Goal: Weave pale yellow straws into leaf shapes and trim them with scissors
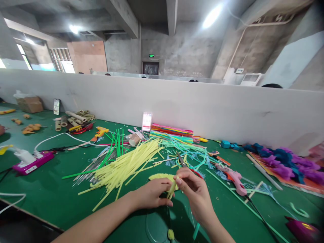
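Note:
My left hand [157, 193] is closed around a short pale-yellow pipe cleaner piece [172, 189], which looks folded or bundled. At its upper end, the thumb and fingers of my right hand [193, 185] pinch the same piece. A flat pale-yellow fuzzy shape [158, 176] lies just behind my hands, partly covered by them. Beyond my right hand are scissors [181, 160] with red handles, partly hidden. Below my hands, a small yellow-green fuzzy tuft [170, 234] sits on a dark thin stem. To the left spreads a large pile of yellow pipe cleaners [131, 163].
A pink glue gun [236, 180] with a cord lies right, a yellow glue gun [102, 131] back left. A purple power strip [32, 163] is at far left. A phone [147, 121] leans on the white partition [113, 98]. Purple and blue fuzzy pieces [280, 163] lie right.

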A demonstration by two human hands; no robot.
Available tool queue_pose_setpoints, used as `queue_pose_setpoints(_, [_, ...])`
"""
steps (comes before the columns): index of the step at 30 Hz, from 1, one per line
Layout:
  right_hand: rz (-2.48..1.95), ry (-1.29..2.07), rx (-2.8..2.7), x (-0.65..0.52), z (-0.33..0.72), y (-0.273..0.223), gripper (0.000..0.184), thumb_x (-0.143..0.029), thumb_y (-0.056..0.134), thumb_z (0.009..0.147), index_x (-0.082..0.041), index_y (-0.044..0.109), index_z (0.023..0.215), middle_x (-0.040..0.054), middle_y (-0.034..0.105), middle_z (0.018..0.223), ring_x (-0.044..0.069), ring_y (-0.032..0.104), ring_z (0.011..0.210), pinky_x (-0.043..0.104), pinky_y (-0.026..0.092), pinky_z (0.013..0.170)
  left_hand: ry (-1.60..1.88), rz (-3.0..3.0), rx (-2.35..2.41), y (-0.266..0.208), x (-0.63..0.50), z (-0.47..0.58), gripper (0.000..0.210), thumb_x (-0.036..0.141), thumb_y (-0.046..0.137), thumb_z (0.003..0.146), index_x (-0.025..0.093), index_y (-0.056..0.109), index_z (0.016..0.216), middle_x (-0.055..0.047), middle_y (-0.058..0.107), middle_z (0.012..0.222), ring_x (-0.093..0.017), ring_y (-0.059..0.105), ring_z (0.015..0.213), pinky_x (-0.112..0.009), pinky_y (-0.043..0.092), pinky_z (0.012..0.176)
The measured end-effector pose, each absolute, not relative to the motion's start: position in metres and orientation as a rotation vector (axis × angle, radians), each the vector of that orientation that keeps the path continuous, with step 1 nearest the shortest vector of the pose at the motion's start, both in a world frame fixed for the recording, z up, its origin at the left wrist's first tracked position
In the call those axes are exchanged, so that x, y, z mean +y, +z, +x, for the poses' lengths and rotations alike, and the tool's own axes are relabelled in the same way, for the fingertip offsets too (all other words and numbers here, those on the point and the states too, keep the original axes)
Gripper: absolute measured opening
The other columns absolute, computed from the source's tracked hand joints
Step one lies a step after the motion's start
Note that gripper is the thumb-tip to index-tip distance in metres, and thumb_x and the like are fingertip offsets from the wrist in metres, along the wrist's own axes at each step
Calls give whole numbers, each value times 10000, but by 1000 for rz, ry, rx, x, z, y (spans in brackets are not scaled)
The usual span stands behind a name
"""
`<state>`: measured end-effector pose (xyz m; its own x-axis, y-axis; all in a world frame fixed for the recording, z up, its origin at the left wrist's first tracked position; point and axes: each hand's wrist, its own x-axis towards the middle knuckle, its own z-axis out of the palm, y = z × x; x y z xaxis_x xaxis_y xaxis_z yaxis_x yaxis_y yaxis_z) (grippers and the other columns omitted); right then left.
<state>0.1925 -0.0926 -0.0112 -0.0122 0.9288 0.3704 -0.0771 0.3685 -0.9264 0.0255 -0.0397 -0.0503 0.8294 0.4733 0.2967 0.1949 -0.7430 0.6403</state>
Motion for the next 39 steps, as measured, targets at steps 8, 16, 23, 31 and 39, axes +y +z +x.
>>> queue_pose_setpoints(8, [-884,961,-1318,-90,194,-13,144,-345,697,784,-206,667,766,30,524,798,147,500,700,233,433,561,596,2362,427,-54,-38,26,237,321,687,786,196,650,984,-73,625,1082,-217,594,1021,-309,452,893])
queue_pose_setpoints(16, [-887,960,-1284,-84,194,-18,135,-343,703,779,-210,680,771,27,551,829,141,504,695,234,407,552,643,2334,391,-55,-33,24,203,323,692,783,197,677,942,-77,645,1076,-214,601,1041,-310,442,924])
queue_pose_setpoints(23, [-894,1006,-1223,-83,194,-21,151,-362,707,775,-214,694,797,8,561,822,97,476,610,225,414,540,675,2277,350,-46,-30,14,203,209,718,722,171,682,918,-66,652,1080,-209,597,1029,-314,426,952])
queue_pose_setpoints(31, [-867,1047,-1267,-86,192,-22,118,-331,696,791,-216,696,819,21,594,861,106,528,653,211,431,535,711,1990,515,-37,-29,5,411,6,468,673,150,646,1014,-44,642,992,-150,625,884,-266,492,821])
queue_pose_setpoints(39, [-1030,1034,-1307,-82,194,-27,222,-388,711,761,-213,677,893,19,625,808,113,533,635,224,434,555,603,2053,604,-37,-28,2,139,132,600,705,130,705,796,0,607,748,-81,502,612,-179,404,581])
